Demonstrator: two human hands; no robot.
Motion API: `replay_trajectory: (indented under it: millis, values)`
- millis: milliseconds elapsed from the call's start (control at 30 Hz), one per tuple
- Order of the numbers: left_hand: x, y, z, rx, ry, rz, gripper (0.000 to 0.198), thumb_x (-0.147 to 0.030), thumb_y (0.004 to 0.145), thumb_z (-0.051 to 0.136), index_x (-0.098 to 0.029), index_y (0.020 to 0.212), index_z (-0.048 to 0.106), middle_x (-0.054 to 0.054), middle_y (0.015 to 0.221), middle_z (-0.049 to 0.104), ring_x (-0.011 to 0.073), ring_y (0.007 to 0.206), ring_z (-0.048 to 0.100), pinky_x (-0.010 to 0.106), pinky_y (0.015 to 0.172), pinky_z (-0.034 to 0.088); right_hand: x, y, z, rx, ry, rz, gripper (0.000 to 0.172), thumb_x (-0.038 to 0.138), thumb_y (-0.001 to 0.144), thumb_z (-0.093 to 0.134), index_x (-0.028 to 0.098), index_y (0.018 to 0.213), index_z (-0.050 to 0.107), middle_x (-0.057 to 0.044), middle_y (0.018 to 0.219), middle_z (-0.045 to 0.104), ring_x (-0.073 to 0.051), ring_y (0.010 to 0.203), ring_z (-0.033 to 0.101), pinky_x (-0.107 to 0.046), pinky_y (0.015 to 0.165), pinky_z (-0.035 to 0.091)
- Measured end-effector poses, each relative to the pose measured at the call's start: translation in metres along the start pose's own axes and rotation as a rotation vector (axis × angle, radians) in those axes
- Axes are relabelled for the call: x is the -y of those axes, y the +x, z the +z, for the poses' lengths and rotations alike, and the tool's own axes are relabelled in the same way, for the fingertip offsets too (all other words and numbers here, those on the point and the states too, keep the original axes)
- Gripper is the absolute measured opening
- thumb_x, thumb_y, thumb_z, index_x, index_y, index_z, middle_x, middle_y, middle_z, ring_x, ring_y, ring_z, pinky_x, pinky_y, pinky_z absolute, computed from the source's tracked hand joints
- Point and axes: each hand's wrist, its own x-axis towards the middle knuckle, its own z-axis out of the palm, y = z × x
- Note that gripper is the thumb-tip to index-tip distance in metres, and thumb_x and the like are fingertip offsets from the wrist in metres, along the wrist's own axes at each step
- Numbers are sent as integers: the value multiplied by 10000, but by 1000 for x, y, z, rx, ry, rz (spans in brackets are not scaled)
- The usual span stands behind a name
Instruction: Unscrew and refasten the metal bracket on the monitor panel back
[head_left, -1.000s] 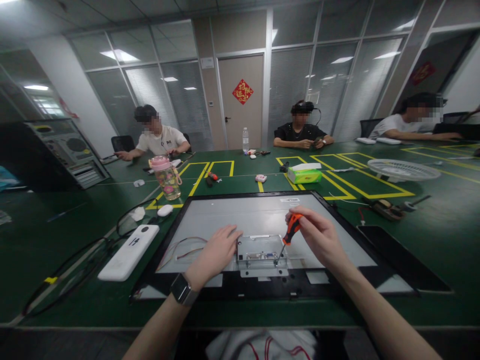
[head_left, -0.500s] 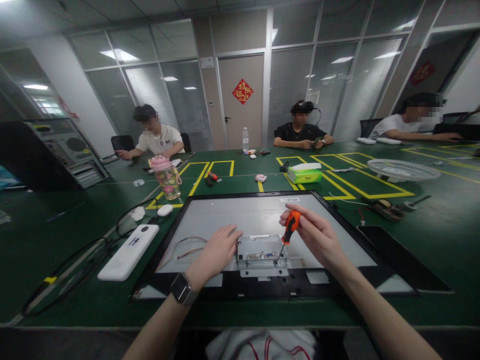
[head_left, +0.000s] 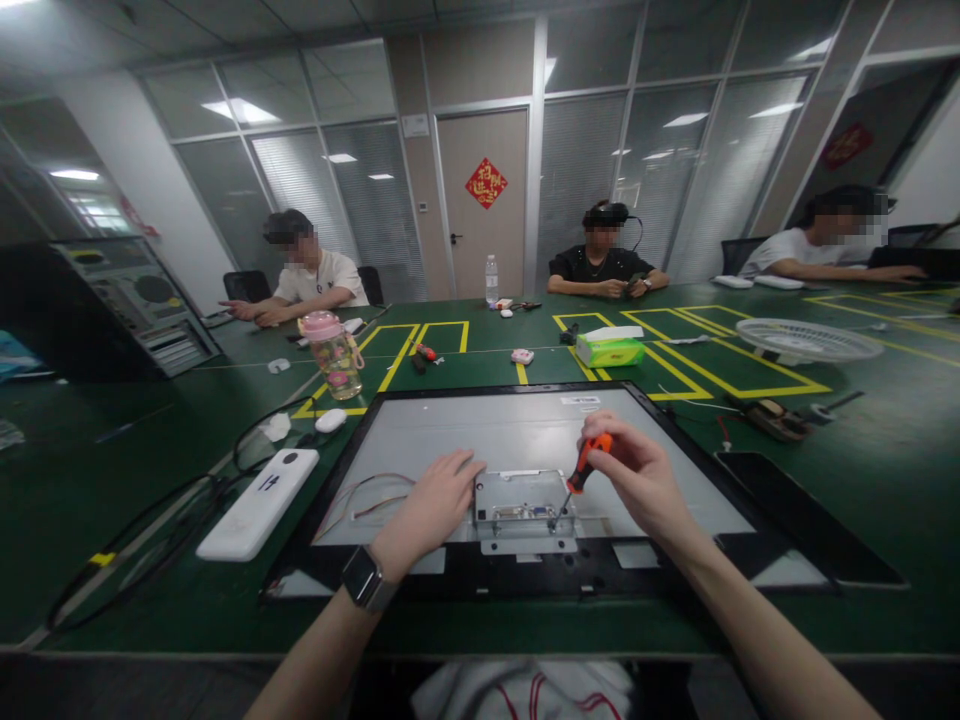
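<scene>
A large flat display panel (head_left: 420,420) with a black frame lies back side up on the green table. Near its front edge sits a metal bracket (head_left: 517,487) with connector ports along its front. My right hand (head_left: 637,470) grips an orange and black screwdriver (head_left: 592,458), tilted so its tip meets the bracket's right front side; a screw there is too small to make out. My left hand (head_left: 442,495) lies flat on the panel, fingers stretched, fingertips at the bracket's left edge. Thin wires (head_left: 375,490) run out beside the left hand.
Left of the panel lie a white power bank (head_left: 257,505) and black cables (head_left: 127,560); a pink-lidded bottle (head_left: 332,355) stands behind. Farther back is a green tissue pack (head_left: 610,348). On the right are a black slab (head_left: 802,515) and a white round grille (head_left: 806,340). Several people sit opposite.
My right hand has shifted slightly right and changed its hold, and the screwdriver handle leans further right. Its tip stays at the same spot. The left hand has not moved.
</scene>
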Motion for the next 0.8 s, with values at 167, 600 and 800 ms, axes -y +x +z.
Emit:
replay_trajectory:
  millis: [167, 600, 800]
  values:
    - [0, 1, 0, 12, 5, -2, 421, -123, 918, 381, -176, 1307, 532, 124, 1405, 506, 234, 1299, 466, 426, 1109, 354, 0, -4, 0, 37, 47, 90, 256, 374, 922, 568, 278, 1122, 696, -78, 1096, 678, -239, 927, 650, -402, 839, 522]
    - [2, 1, 3, -2, 29, 5, 422, -129, 916, 385, -194, 1309, 524, 107, 1401, 511, 220, 1296, 469, 417, 1107, 358, 1, -1, 0, -9, 91, 63, 255, 387, 895, 597, 257, 1072, 727, -86, 1036, 708, -256, 913, 667, -425, 836, 536]
    - [-1, 1, -1, 17, 51, 3, 420, -126, 923, 381, -165, 1315, 527, 122, 1407, 504, 236, 1298, 465, 410, 1112, 354, -2, -1, -2, -37, -22, -6, 122, 304, 826, 706, 278, 935, 753, -41, 893, 651, -201, 839, 613, -300, 671, 525]
